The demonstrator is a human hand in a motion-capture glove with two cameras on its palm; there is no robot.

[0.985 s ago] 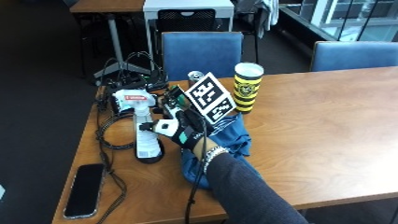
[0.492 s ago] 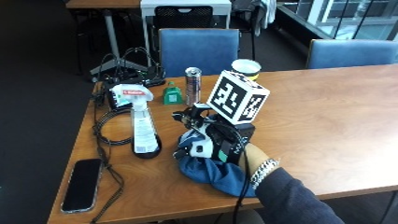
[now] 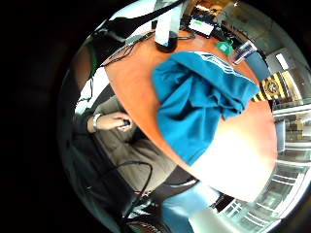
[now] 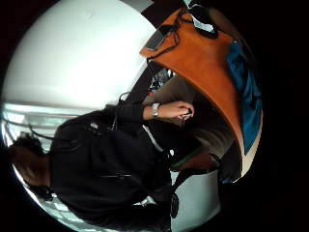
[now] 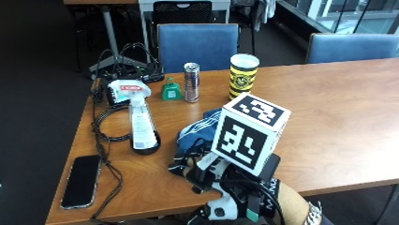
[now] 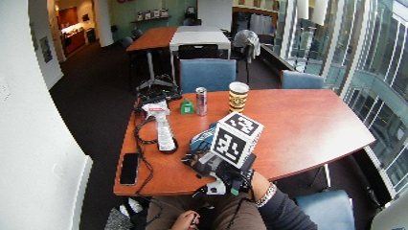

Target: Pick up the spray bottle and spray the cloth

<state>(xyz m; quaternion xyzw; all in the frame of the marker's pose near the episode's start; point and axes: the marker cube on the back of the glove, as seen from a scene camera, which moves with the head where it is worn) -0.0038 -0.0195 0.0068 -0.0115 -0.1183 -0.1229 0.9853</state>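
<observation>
Spray bottle (image 5: pixel 140 123) upright on surface (image 5: pixel 336 108), left of and farther than gloved right hand (image 5: pixel 215 180). Cloth (image 5: pixel 193 133) w/ hand just above near edge; fingers hidden, can't tell spread or curled.

Spray bottle (image 5: pixel 140 124) left of cloth (image 5: pixel 196 133); phone (image 5: pixel 81 180) nearer front edge.

R hand (image 5: pixel 215 180) gloved, raised off the table near its front edge; bare L hand (image 3: pixel 114 121) in lap.
</observation>
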